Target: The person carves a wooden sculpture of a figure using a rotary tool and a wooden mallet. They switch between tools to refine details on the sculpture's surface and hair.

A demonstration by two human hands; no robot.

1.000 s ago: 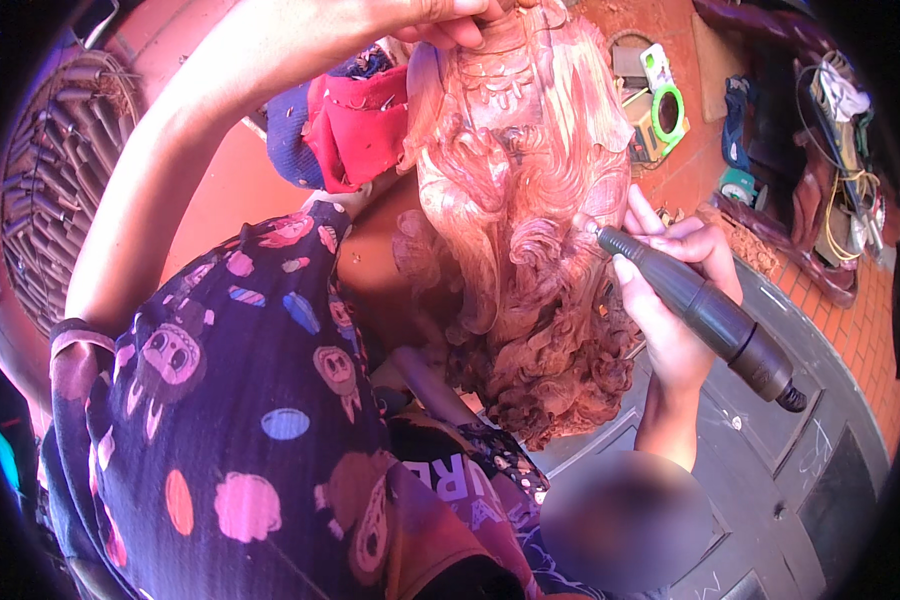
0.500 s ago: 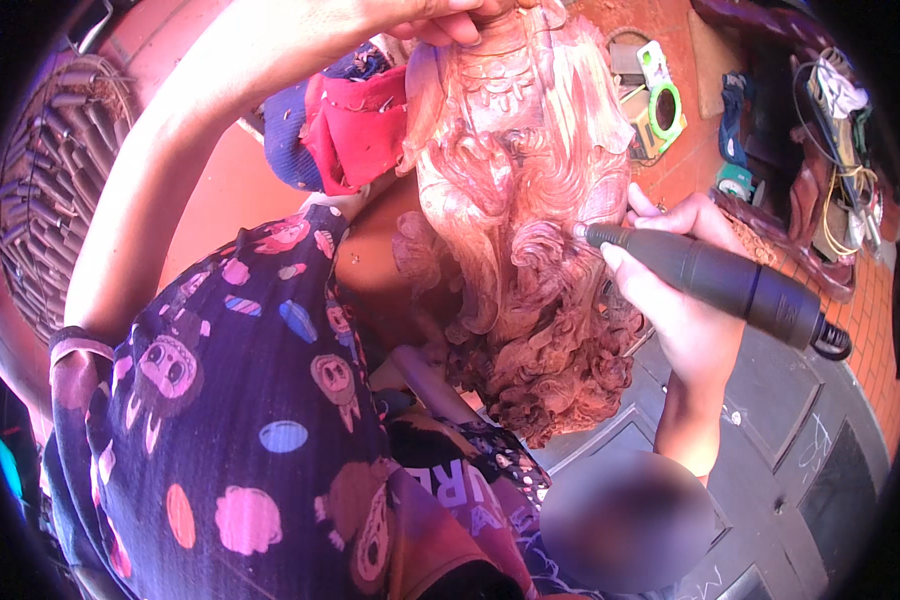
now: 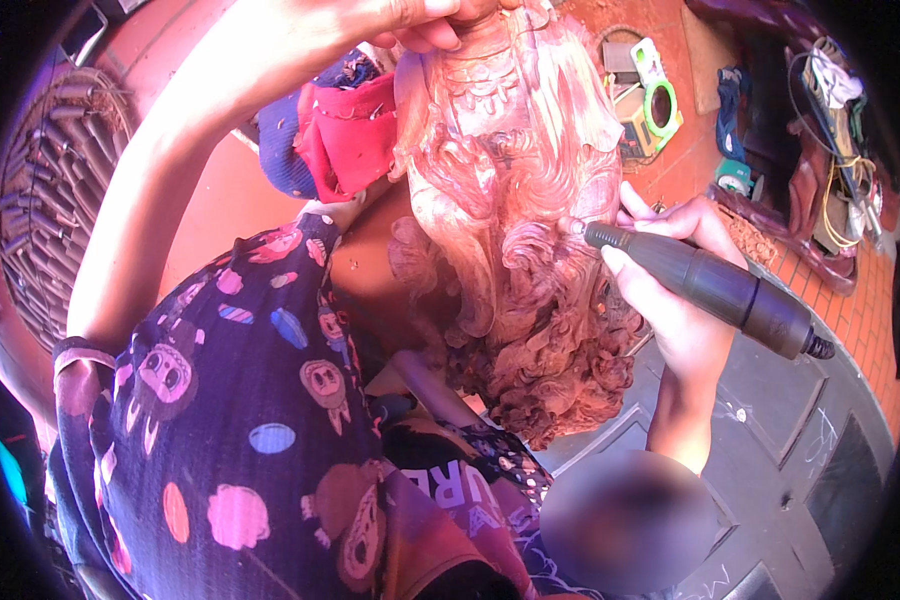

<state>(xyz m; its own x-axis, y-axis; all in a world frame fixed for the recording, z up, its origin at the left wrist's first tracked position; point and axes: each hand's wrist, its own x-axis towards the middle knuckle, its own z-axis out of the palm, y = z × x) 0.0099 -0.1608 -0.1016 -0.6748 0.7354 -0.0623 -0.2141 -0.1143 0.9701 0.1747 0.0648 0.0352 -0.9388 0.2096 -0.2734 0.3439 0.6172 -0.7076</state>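
The right hand (image 3: pixel 670 290) is gripping a dark rotary tool (image 3: pixel 705 290), fingers closed around its barrel. The tool's tip is touching the carving (image 3: pixel 515 220) just left of the hand, at a curled ridge about midway down the piece. The carving is a reddish wooden figure with scrolled relief, standing upright between the two hands and leaning against the person's patterned garment (image 3: pixel 220 400).

The left hand (image 3: pixel 420 20) is pressing on the top of the carving, fingers curled over its upper edge; the forearm is running down to the lower left. Only part of this hand is showing at the upper rim.

Beside the left hand, a red cloth (image 3: pixel 350 135) is lying over a blue cloth (image 3: pixel 280 150), both touching the carving's left side.

Above the right hand, a green ring-shaped object (image 3: pixel 660 105) is lying on the reddish floor (image 3: pixel 700 60). Below the right hand, a dark panelled surface (image 3: pixel 780 400) is showing chalk marks. Far right of the hand, tangled cables (image 3: pixel 835 120) are hanging.
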